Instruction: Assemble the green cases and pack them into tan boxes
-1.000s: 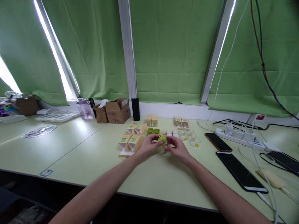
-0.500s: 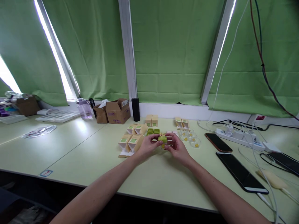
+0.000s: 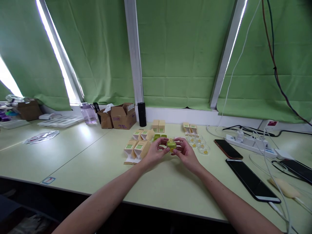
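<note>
Both of my hands meet over the pale green table (image 3: 80,156) and pinch a small green case (image 3: 171,145) with a yellow loop on top. My left hand (image 3: 155,151) grips its left side with thumb and fingers. My right hand (image 3: 185,152) holds its right side. Just left of my hands stand several small tan boxes with green windows (image 3: 136,148). More green cases (image 3: 159,136) lie behind my fingers. Clear plastic shells with yellow pieces (image 3: 198,143) lie to the right.
Two brown cartons (image 3: 119,116), a black cylinder (image 3: 141,114) and a purple bottle (image 3: 88,112) stand by the window ledge. Phones (image 3: 252,180) (image 3: 227,148), a power strip (image 3: 246,140) and cables fill the right side. Trays (image 3: 58,121) lie at the far left.
My hands turned the green case slightly and shifted it a little to the right; both still hold it.
</note>
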Tool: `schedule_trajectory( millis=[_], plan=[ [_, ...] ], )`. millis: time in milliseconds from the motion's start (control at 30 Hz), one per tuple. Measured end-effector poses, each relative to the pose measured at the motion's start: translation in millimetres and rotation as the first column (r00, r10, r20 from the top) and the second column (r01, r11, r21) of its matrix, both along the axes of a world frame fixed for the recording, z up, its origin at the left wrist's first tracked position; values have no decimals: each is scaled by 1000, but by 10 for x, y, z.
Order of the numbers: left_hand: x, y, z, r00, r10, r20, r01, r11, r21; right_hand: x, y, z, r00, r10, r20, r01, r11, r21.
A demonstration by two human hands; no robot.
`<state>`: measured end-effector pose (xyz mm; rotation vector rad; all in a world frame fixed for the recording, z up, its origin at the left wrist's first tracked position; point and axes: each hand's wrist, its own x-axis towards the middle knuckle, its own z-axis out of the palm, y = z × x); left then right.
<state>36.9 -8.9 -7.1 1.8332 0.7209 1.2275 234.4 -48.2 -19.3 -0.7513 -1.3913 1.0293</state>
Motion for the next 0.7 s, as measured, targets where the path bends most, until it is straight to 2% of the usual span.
schedule_trajectory(
  millis=[167,500,700],
  plan=[
    [18,-39,4,999,31,-45,-28,997,74,1,0,1,1000,3,-2,-3,1000,6],
    [52,-16,-29,999,43,-26,-41,998,52,0,3,11,1000,-31,-4,31,999,27],
    [55,-31,0,999,54,-9,-52,993,106,2,-5,48,998,-2,-58,3,1000,14]
  ],
)
